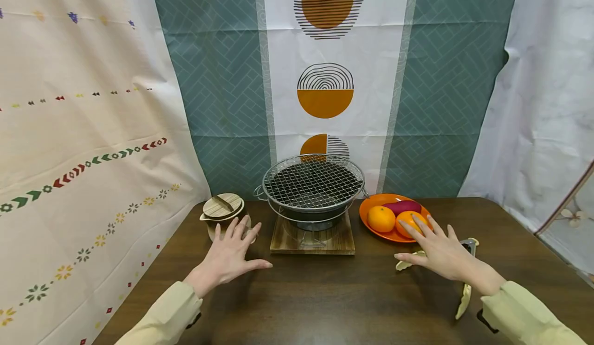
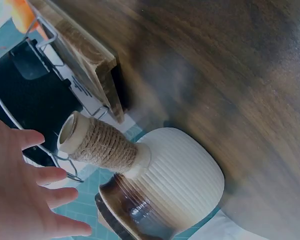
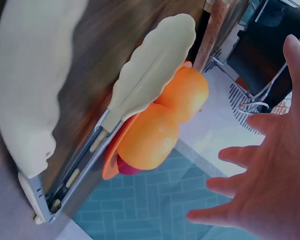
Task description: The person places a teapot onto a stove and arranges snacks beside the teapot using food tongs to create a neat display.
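Note:
My left hand is spread with fingers straight over the table's left side, holding nothing. Just beyond its fingertips stands a ceramic pot with ribbed white and brown sides, a twine-wrapped side handle and a wooden lid. On the right, my other hand is spread out too, nothing in it. Beneath it lie tongs with cream scalloped tips, their arms spread apart. The right fingertips overlap an orange on an orange plate in the head view.
A round tabletop grill with a wire mesh top stands on a square wooden board at the back centre. Another orange and a long purple vegetable share the plate. Curtains hang behind the brown table.

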